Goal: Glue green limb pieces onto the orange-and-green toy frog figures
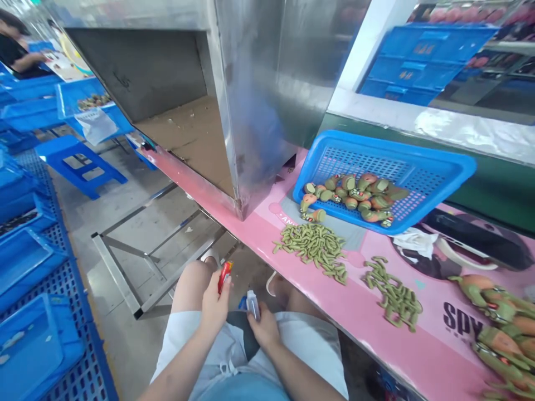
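Note:
Above my lap, my left hand (215, 301) is closed around a small red packet or tube (224, 277) with a yellow end. My right hand (265, 327) grips a small translucent bottle (252, 306) with a pale tip, pointing away from me. A bit of blue (242, 302) shows beside the bottle; I cannot tell what it is. Both hands are off the pink table (301, 289). On the table lie two piles of small green curved pieces, a larger pile (313, 246) and a smaller pile (395, 292).
A blue basket (434, 189) holds several green and orange figures (363, 192). More figures (501, 328) lie at the right edge. A dark phone-like object (476, 236) rests behind. A metal cabinet (267, 100) stands on the table. Blue bins (37, 340), a stool (79, 161) and another person (19, 53) are leftward.

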The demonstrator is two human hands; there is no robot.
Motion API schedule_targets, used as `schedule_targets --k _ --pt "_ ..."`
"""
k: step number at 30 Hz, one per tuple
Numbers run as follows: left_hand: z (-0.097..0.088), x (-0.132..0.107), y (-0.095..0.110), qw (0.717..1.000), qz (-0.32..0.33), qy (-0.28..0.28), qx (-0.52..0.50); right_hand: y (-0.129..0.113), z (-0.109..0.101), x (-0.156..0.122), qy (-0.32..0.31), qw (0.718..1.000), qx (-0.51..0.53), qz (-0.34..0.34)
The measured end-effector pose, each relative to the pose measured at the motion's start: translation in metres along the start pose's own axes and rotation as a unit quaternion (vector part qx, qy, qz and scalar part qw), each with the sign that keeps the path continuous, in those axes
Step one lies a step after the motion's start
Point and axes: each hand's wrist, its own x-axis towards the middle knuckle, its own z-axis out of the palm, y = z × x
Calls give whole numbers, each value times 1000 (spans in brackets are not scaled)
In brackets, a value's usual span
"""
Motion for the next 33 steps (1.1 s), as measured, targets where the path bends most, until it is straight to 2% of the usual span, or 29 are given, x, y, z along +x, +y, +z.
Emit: schedule_targets --k 2,4,8,11,14,18,23,27,33 --pt "-16 6 24 993 105 11 60 0 0 -1 2 1000 7 -2" --pt "-23 17 49 974 190 17 124 -1 -1 -2 4 1000 14 -5" --pt "-10 41 90 929 283 36 237 -2 -4 -6 11 1000 26 -6" --pt "7 53 107 903 314 49 290 -2 -5 -7 16 999 36 -13" --pt "16 57 113 885 331 66 320 0 -4 -6 24 998 49 -23" --pt "16 55 111 868 356 77 338 2 -3 -5 26 997 69 -30" --pt "17 60 118 850 398 38 341 1 -2 -4 24 996 83 -26" --pt "26 66 149 850 408 18 333 1 -3 -4 28 995 93 -25" --pt "63 64 202 841 425 -72 326 4 -3 -5 37 993 109 -39"
